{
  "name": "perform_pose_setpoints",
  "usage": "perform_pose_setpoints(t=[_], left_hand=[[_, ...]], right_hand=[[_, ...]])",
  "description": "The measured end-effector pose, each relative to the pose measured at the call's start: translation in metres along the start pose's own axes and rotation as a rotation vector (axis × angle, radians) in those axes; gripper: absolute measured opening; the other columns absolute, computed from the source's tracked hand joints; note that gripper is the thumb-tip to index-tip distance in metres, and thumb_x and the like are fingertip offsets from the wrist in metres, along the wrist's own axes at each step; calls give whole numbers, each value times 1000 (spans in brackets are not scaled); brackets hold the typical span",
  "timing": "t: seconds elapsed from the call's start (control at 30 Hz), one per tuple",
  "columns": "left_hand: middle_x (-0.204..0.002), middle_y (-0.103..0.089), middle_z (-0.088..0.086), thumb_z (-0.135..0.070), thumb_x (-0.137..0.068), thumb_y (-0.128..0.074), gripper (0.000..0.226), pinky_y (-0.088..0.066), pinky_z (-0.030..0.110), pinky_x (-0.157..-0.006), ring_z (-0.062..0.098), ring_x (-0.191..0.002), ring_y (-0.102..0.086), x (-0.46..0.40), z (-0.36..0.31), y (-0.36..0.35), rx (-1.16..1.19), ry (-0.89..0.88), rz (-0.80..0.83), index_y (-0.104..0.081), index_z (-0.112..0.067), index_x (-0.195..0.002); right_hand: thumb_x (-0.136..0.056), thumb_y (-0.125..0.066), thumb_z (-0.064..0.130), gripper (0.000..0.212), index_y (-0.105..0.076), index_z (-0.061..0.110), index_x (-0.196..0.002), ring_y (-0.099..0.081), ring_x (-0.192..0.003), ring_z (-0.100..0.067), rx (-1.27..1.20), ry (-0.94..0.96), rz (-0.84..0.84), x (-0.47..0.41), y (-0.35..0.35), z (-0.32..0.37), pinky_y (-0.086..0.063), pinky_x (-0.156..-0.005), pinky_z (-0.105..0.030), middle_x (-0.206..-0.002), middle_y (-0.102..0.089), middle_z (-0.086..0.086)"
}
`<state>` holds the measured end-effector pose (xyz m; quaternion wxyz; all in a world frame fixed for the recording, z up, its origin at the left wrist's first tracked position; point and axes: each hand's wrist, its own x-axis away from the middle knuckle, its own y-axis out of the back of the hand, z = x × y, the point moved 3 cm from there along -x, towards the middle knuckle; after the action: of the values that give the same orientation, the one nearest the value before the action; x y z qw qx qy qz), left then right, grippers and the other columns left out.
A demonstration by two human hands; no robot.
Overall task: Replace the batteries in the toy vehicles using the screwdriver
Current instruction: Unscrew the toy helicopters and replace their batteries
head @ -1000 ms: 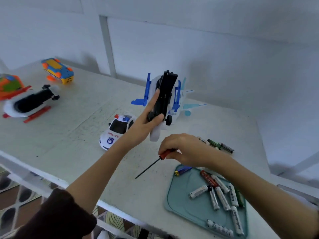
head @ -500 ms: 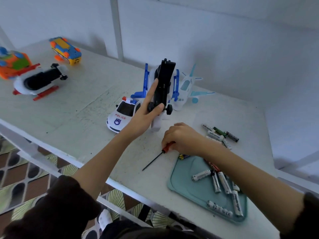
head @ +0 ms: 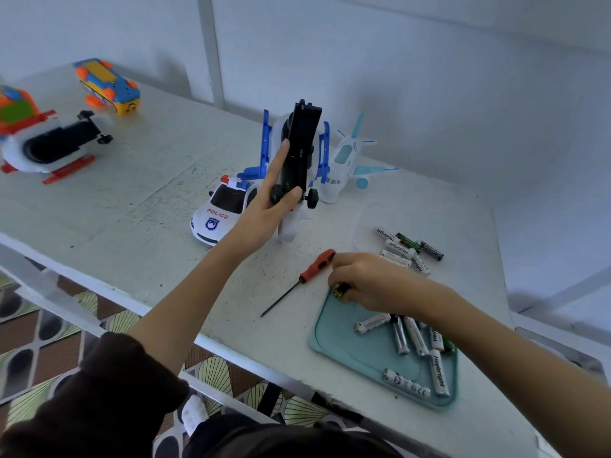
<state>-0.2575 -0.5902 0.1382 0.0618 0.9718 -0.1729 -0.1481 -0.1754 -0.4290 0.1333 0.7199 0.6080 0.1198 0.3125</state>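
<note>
White walls are backing the white table (head: 115,206), where the left hand (head: 264,209) is gripping an upended blue-and-white toy plane (head: 297,150); the right hand (head: 367,279) is pinching a battery (head: 340,290) at the teal tray's (head: 347,352) corner, fingertips touching the screwdriver (head: 314,266) lying on the tabletop

- Left hand (head: 264,209) holding a blue-and-white toy vehicle (head: 299,153) upright, black underside showing.
- Right hand (head: 367,279) pinching a battery (head: 340,290) at the teal tray (head: 363,355) rim, near the table (head: 132,219) front edge.
- Red-handled screwdriver (head: 302,279) lying beside the right hand.
</note>
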Motion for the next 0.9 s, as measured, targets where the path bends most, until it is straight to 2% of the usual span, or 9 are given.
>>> perform_pose_setpoints(t=[0.07, 0.13, 0.17, 0.27, 0.33, 0.43, 0.57, 0.77, 0.9], left_hand=[[-132, -23, -42, -16, -100, -42, 61, -33, 1, -95, -30, -115, -32, 0, -1, -1, 0, 5, -5, -9, -47, -140], [-128, -24, -45, -14, -101, -41, 61, -34, 0, -92, -31, -112, -33, 1, -1, -2, 1, 17, -4, -9, -45, -141], [-126, -26, -48, -14, -101, -41, 61, -34, 0, -92, -31, -112, -34, 1, -1, -3, 0, 20, -6, -9, -45, -142], [-124, -28, -53, -14, -101, -42, 60, -34, 2, -94, -27, -117, -34, 3, -1, -4, 7, 29, -13, -11, -46, -142], [-126, -27, -50, -13, -101, -42, 60, -32, 0, -93, -28, -118, -33, 3, -3, -3, 13, 28, -20, -11, -45, -142], [-132, -27, -43, -11, -101, -41, 60, -32, 0, -93, -26, -119, -34, 3, -3, -2, 34, 30, -23, -12, -45, -141], [-135, -28, -40, -9, -100, -41, 61, -32, 5, -99, -19, -126, -33, 4, -5, -1, 52, 12, -20, -14, -47, -139], [-135, -28, -44, -7, -100, -42, 66, -30, 14, -108, -6, -133, -34, 6, -4, -3, 57, 15, 21, -16, -55, -136], [-129, -31, -51, -6, -100, -42, 68, -31, 11, -106, -4, -131, -36, 5, -3, -1, 55, 35, 6, -16, -58, -134]], right_hand=[[-84, -59, 4, 20, -64, 3, -104, -54, -89, -19, -22, 43, -79, 2, 1, 1, -45, -82, -32, -107, -56, -7], [-82, -61, 3, 19, -66, 4, -100, -51, -73, -4, -109, 84, -200, 5, 10, 3, -42, -75, -15, -96, -58, -4], [-81, -63, 2, 19, -67, 5, -99, -49, -68, 2, -161, 85, -273, 6, 17, 3, -42, -73, -12, -90, -57, 0], [-79, -66, -3, 16, -66, 6, -92, -61, -65, -6, -380, 22, -575, 7, 51, -3, -52, -70, -17, -81, -61, 0], [-79, -66, -6, 14, -65, 4, -90, -68, -70, -13, -653, -48, -750, 3, 75, -7, -55, -72, -22, -80, -66, -8], [-83, -61, -5, 12, -62, 5, -89, -71, -74, -17, -883, -124, -870, -12, 92, -8, -55, -75, -24, -83, -69, -12], [-85, -58, -4, 12, -64, 2, -94, -71, -76, -13, -831, -115, -892, -35, 93, -3, -55, -76, -23, -89, -69, -14], [-83, -60, -4, 13, -67, -2, -94, -68, -70, -22, -482, -49, -936, -58, 95, -2, -56, -68, -26, -86, -62, -16], [-82, -62, 0, 9, -68, -3, -88, -55, -63, -20, -269, -30, -920, -62, 101, 3, -49, -64, -26, -80, -62, -17]])
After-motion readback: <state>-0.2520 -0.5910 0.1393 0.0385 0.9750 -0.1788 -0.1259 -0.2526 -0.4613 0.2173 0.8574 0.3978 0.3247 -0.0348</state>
